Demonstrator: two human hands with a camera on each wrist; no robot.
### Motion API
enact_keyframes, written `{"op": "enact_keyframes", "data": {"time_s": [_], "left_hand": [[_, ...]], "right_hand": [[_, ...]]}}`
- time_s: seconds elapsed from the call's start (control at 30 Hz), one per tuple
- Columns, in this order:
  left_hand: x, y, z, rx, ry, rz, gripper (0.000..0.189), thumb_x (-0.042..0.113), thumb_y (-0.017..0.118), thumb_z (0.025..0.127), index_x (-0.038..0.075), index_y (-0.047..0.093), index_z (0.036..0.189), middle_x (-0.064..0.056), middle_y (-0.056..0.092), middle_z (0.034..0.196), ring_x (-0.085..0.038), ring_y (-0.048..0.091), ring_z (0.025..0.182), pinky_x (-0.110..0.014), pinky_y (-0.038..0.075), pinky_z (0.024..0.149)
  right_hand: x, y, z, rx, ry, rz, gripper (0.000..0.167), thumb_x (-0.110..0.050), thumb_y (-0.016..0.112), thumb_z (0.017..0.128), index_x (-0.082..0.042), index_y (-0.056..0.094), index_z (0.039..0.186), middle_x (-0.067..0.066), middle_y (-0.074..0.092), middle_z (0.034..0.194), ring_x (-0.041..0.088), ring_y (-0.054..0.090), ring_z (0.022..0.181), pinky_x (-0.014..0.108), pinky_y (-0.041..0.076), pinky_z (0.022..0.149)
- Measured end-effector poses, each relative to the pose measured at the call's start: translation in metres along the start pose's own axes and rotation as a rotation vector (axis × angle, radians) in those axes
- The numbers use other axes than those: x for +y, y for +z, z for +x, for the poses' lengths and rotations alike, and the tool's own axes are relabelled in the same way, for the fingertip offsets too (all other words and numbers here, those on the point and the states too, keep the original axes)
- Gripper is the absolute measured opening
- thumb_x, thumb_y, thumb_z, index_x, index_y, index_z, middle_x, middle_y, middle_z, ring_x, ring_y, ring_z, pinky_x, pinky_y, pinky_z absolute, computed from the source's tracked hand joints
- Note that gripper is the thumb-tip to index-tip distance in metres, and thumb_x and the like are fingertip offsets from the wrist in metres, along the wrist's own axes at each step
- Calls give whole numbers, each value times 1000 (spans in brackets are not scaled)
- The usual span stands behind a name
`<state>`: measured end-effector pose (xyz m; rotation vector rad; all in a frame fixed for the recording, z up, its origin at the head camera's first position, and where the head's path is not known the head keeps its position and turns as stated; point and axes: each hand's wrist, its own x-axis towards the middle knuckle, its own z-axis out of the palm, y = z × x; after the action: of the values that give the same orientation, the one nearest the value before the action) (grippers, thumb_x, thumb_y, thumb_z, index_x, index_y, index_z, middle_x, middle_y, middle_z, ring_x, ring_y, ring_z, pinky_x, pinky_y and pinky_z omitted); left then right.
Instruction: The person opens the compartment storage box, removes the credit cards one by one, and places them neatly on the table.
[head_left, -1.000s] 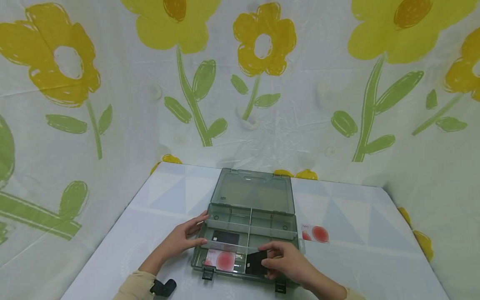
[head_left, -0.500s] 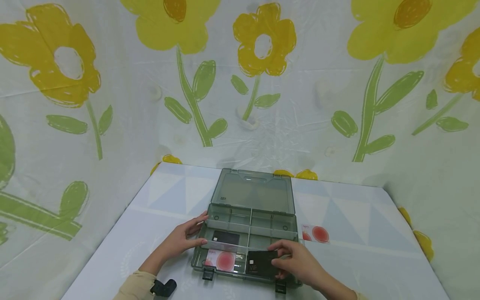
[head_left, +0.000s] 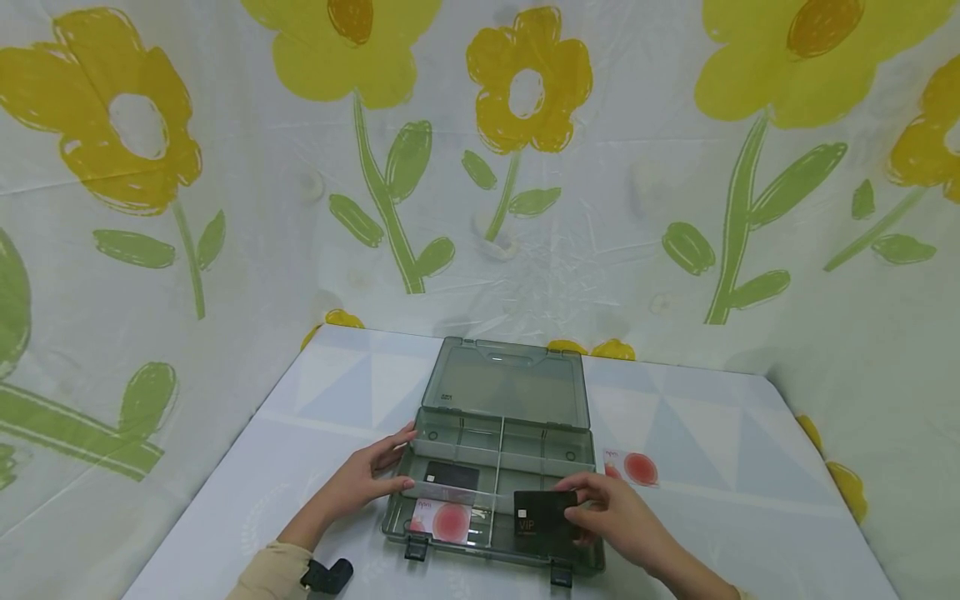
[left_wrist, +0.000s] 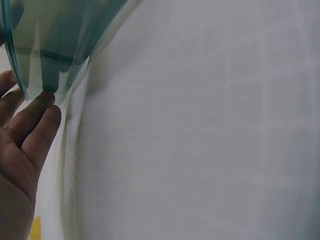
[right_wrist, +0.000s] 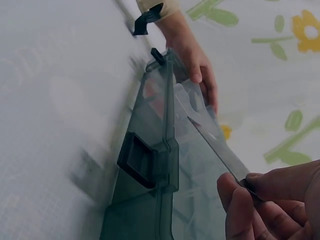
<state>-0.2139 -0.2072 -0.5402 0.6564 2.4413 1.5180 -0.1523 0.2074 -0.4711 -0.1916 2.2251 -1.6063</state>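
Note:
A smoky green divided plastic box (head_left: pixel 504 417) lies with its lid raised at the back. My right hand (head_left: pixel 618 517) pinches a black card (head_left: pixel 546 523) marked "VIP" by its right edge, above the front right compartment. In the right wrist view that card (right_wrist: pixel 220 150) appears edge-on between thumb and fingers. At the box's left side my left hand (head_left: pixel 367 475) rests with thumb and fingers spread, touching the wall; fairly straight fingers show in the left wrist view. Another black card (head_left: pixel 452 475) lies in the middle left compartment, and a pink-and-white card (head_left: pixel 442 521) in the front left one.
Another pink-and-white card (head_left: pixel 632 468) lies on the table just right of the box. Two dark latches (head_left: pixel 416 547) stick out from the box's front. A flower-printed curtain (head_left: pixel 585 208) hangs behind and beside the pale patterned table (head_left: pixel 720 517).
My right hand has moved right and slightly up with the black card, which now shows more of its face over the front right compartment. The left hand and box stay put.

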Motion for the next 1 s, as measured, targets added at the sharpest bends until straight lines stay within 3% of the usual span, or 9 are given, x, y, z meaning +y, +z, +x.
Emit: {"op": "enact_keyframes", "data": {"time_s": [0.17,0.43,0.67,1.0], "left_hand": [[0,0,0,1,-2,3,77,27,78,91,7,41,156,-14,27,166,-41,43,141,-48,40,114],[0,0,0,-2,-3,2,77,27,78,91,7,41,156,-14,27,166,-41,42,142,-48,40,114],[0,0,0,1,12,5,77,26,78,92,6,41,156,-15,27,166,-41,42,142,-46,41,114],[1,0,0,3,-3,11,77,28,78,91,7,41,156,-13,26,166,-42,42,142,-45,40,115]], "right_hand": [[1,-8,-3,28,-11,-22,33,-8,74,93,0,66,124,11,58,102,25,66,82,43,66,64],[2,-25,-4,82,-32,-143,33,-16,75,94,-5,68,124,8,60,97,23,62,66,32,55,53],[7,-44,-9,136,-25,-142,35,-15,73,94,-3,65,127,10,61,104,22,61,68,29,51,52],[12,-74,-20,196,84,-103,44,-17,69,98,-1,58,138,10,61,102,21,61,74,31,52,58]]}}
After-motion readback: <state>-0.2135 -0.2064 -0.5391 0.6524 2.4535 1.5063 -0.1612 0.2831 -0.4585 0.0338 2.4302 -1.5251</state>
